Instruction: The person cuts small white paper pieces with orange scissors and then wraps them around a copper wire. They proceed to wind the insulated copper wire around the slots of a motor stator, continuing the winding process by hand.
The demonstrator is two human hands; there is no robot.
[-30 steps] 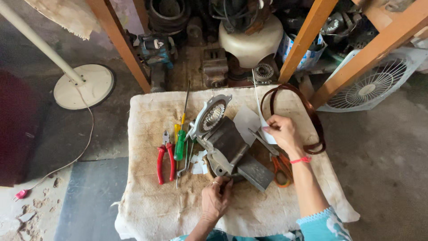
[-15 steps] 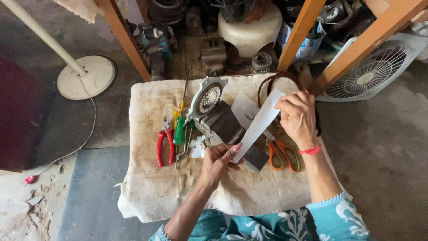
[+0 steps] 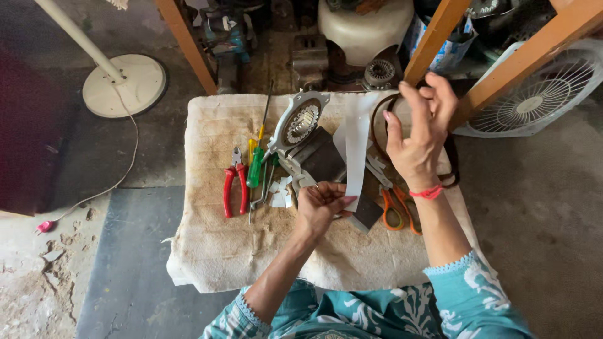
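**A white strip held taut between two hands**

The person's left hand [image 3: 323, 206] pinches the lower end of a long white paper strip [image 3: 357, 147], fingers closed on it just above the cloth-covered tabletop [image 3: 207, 251]. The right hand [image 3: 418, 135] is raised at the strip's upper end; its fingers are loosely curled, and I cannot tell whether they grip the strip or only touch it. A red band circles that wrist.

Under the strip lies a grey metal motor part [image 3: 314, 147] with a round, toothed opening. Left of it sit red-handled pliers [image 3: 235, 188] and a green screwdriver [image 3: 256, 168], side by side. Small white paper scraps [image 3: 279, 194] lie near the left hand. Orange-handled scissors [image 3: 397, 210] rest just beside the right forearm, and a dark rubber belt [image 3: 450, 160] loops behind the right hand.

Beyond the tabletop stand a white fan base [image 3: 125, 85] on the floor and a white fan grille [image 3: 540, 94] at the right, behind orange wooden posts. A blue-and-white package [image 3: 452, 53] sits on the shelf behind.
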